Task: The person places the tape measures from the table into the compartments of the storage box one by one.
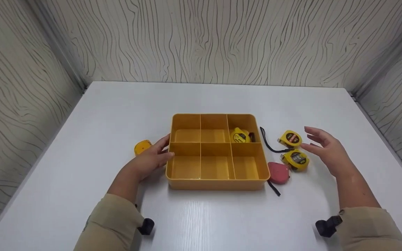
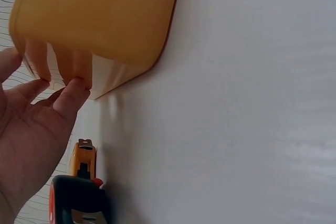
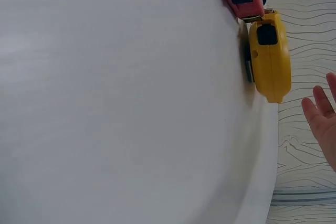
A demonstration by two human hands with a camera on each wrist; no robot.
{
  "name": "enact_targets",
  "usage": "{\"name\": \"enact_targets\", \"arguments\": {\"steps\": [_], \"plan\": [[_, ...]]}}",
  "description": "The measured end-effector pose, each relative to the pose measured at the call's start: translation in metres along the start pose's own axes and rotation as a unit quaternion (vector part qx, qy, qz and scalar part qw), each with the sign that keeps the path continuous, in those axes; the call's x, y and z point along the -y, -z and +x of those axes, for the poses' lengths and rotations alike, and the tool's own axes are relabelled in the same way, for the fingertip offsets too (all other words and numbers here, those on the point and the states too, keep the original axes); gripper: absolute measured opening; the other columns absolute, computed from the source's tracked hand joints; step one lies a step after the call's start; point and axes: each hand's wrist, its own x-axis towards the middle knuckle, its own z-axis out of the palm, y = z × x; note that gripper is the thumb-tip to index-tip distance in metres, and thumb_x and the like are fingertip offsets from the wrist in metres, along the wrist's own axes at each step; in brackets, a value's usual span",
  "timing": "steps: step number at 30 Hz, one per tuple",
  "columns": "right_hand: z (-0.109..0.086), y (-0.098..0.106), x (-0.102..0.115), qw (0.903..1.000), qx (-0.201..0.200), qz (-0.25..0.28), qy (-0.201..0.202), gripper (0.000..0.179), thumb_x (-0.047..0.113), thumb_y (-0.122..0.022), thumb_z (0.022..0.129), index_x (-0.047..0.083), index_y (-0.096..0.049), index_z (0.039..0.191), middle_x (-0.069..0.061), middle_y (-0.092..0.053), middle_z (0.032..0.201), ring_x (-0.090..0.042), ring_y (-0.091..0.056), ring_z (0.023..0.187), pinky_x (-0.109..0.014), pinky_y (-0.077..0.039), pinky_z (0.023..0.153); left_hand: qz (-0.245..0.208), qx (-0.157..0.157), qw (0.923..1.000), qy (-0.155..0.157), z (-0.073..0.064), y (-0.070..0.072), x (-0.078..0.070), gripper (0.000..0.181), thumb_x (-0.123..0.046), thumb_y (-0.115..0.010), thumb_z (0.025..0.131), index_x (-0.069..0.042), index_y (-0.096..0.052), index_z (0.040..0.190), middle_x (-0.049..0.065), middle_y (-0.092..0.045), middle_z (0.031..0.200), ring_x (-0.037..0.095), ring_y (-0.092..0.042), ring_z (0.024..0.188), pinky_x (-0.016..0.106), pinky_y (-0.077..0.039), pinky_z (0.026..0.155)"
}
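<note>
A yellow-orange divided box (image 1: 218,184) stands on the table. My left hand (image 1: 150,160) holds its left side, the thumb at the rim and the fingertips on the outer wall (image 2: 94,14). One yellow tape measure (image 1: 240,136) lies in the back right compartment. My right hand (image 1: 328,151) hovers just right of two more yellow tape measures, a smaller one (image 1: 290,138) and a larger one (image 1: 297,159), its fingers spread and holding nothing. Against the box's right side lies a red tape measure (image 1: 278,173).
Left of the box, partly behind my left hand, lies an orange tape measure (image 1: 141,147). A dark green and orange tape measure (image 2: 79,200) shows in the left wrist view. Black wrist straps (image 1: 270,144) trail beside the box. Patterned panels (image 1: 201,42) border the white table (image 1: 201,223).
</note>
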Motion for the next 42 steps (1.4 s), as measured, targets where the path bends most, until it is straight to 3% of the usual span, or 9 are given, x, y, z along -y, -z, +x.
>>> {"name": "enact_targets", "arguments": {"steps": [7, 15, 20, 26, 32, 42], "plan": [[-0.004, -0.007, -0.016, 0.9986, 0.032, 0.025, -0.035, 0.072, 0.04, -0.063, 0.084, 0.012, -0.03, 0.142, -0.013, -0.026, 0.147, -0.035, -0.023, 0.133, -0.06, -0.023, 0.103, 0.0, -0.005, 1.0, 0.004, -0.001, 0.0, 0.001, 0.066, -0.038, -0.063, 0.085, -0.049, -0.026, 0.138, -0.018, -0.025, 0.146, 0.011, -0.03, 0.131, 0.041, -0.033, 0.104], [-0.007, -0.017, -0.028, 0.9961, 0.061, 0.048, -0.042, 0.073, 0.039, -0.066, 0.081, 0.01, -0.035, 0.139, -0.014, -0.035, 0.142, -0.032, -0.031, 0.129, -0.052, -0.026, 0.105, -0.01, -0.003, 0.9999, -0.002, 0.0, 0.0, 0.001, 0.068, -0.035, -0.063, 0.085, -0.045, -0.025, 0.14, -0.016, -0.026, 0.146, 0.01, -0.03, 0.131, 0.04, -0.033, 0.104], [-0.006, -0.017, -0.03, 0.9941, 0.084, 0.047, -0.051, 0.074, 0.037, -0.07, 0.079, 0.011, -0.036, 0.139, -0.014, -0.032, 0.144, -0.033, -0.026, 0.132, -0.053, -0.022, 0.107, -0.007, -0.006, 1.0, 0.001, -0.001, 0.001, 0.001, 0.068, -0.034, -0.063, 0.085, -0.045, -0.025, 0.14, -0.017, -0.026, 0.146, 0.01, -0.031, 0.131, 0.04, -0.034, 0.104], [-0.006, -0.018, -0.032, 0.9911, 0.113, -0.015, -0.07, 0.084, 0.037, -0.075, 0.072, 0.018, -0.032, 0.142, -0.02, -0.023, 0.146, -0.04, -0.024, 0.129, -0.058, -0.024, 0.103, 0.002, -0.013, 0.9999, 0.011, 0.0, 0.001, 0.001, 0.069, -0.039, -0.065, 0.083, -0.048, -0.026, 0.139, -0.019, -0.027, 0.145, 0.01, -0.031, 0.131, 0.04, -0.033, 0.104], [-0.004, -0.02, -0.032, 0.9861, 0.112, -0.097, -0.075, 0.091, 0.041, -0.077, 0.068, 0.022, -0.03, 0.144, -0.023, -0.022, 0.145, -0.045, -0.026, 0.126, -0.061, -0.027, 0.1, 0.006, -0.018, 0.9997, 0.014, -0.001, 0.0, 0.0, 0.069, -0.04, -0.065, 0.082, -0.049, -0.026, 0.138, -0.019, -0.027, 0.145, 0.01, -0.031, 0.131, 0.04, -0.033, 0.104], [-0.007, -0.014, -0.028, 0.9873, 0.089, -0.11, -0.073, 0.09, 0.046, -0.077, 0.067, 0.016, -0.035, 0.141, -0.024, -0.029, 0.141, -0.043, -0.031, 0.122, -0.059, -0.032, 0.098, 0.0, -0.002, 1.0, 0.0, -0.001, 0.0, 0.0, 0.072, -0.041, -0.066, 0.081, -0.046, -0.025, 0.14, -0.016, -0.024, 0.147, 0.012, -0.029, 0.132, 0.04, -0.033, 0.104]]}}
